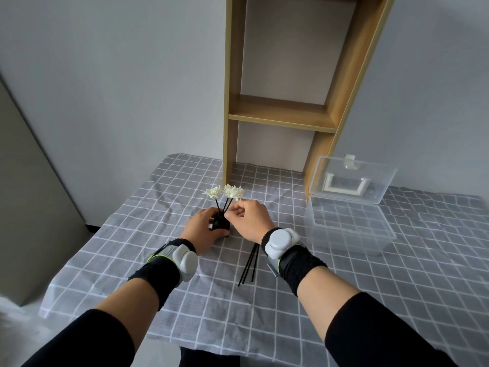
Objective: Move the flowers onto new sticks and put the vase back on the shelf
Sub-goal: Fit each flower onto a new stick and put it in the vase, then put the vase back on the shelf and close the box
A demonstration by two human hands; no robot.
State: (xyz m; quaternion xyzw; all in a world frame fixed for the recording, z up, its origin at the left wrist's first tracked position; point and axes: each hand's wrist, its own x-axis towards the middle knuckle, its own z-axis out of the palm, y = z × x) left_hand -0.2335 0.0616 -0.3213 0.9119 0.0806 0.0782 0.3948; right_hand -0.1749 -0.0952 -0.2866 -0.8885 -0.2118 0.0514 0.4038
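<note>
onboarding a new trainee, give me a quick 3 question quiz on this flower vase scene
1. True or false: the left hand rests against the black vase.
2. Where do the loose black sticks lie? A) in the clear box B) on the checked cloth C) on the shelf
3. Fill in: the right hand fingers pinch a ____ under the white flowers.

Key: 1 true; 2 B; 3 stick

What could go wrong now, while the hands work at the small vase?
The right hand pinches a stick low in the black vase; pulling could tip the vase if the left hand loosens. The white flowers crowd together, so neighbours may be knocked. Loose black sticks beside the right wrist could roll.
</note>
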